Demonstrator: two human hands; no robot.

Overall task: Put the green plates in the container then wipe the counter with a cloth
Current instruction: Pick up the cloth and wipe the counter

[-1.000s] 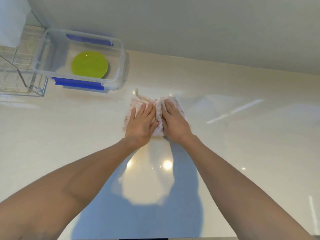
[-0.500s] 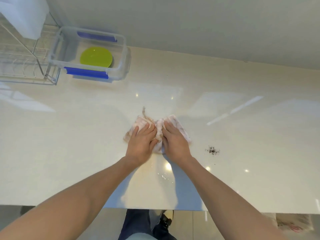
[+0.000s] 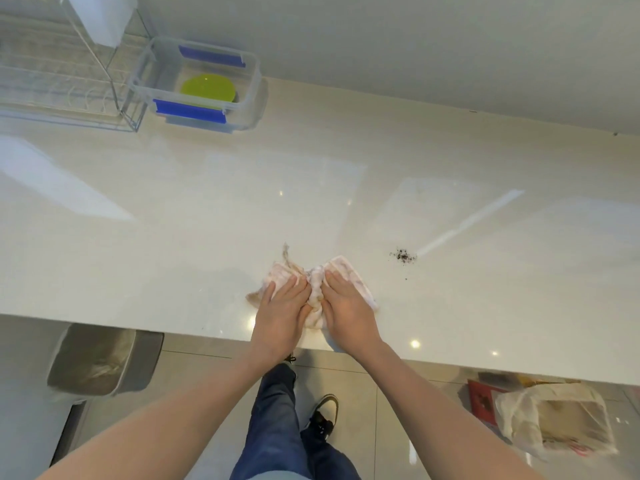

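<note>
Cloth point(image 3: 313, 289) mostly hidden under flat left hand point(image 3: 282, 311), right hand point(image 3: 348, 308) (edges showing)

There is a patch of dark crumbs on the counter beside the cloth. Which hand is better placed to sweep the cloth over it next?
Probably the right hand. The dark crumbs lie to the right of the cloth, on that hand's side; the left hand presses the cloth's far side.

Pale wall point(image 3: 381, 39), glossy tiled floor point(image 3: 377, 410)
</note>
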